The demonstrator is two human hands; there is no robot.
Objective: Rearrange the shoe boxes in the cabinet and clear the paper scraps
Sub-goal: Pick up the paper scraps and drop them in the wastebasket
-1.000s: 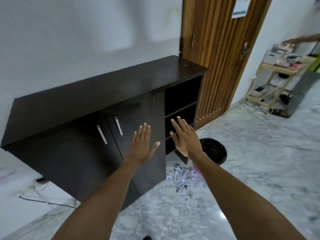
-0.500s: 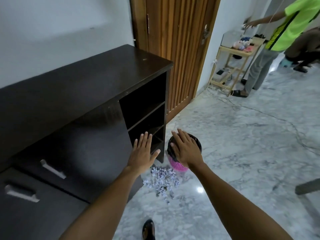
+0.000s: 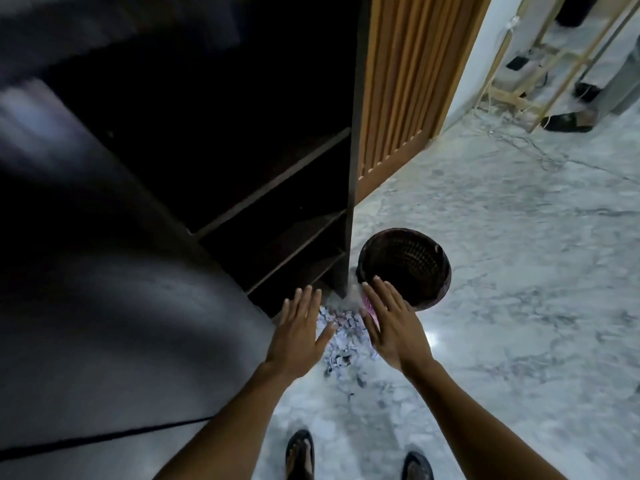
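Observation:
A pile of small white paper scraps (image 3: pixel 341 341) lies on the marble floor at the foot of the dark cabinet (image 3: pixel 145 334). My left hand (image 3: pixel 299 332) and my right hand (image 3: pixel 393 323) hover flat above the pile, one on each side, fingers spread and holding nothing. Just past my right hand stands a round bin (image 3: pixel 407 268), dark inside with a pink outer wall. The cabinet's open shelves (image 3: pixel 287 216) are dark, and I see no shoe boxes in them.
A slatted wooden door (image 3: pixel 412 77) stands right of the cabinet. Far right are a light wooden rack (image 3: pixel 519 95), loose cables on the floor, and another person's sandalled foot (image 3: pixel 568 121). My own feet in sandals (image 3: pixel 299 453) are at the bottom edge.
My view has tilted down and closer to the cabinet's right end. Both hands have dropped toward the scraps and the bin, still flat and holding nothing.

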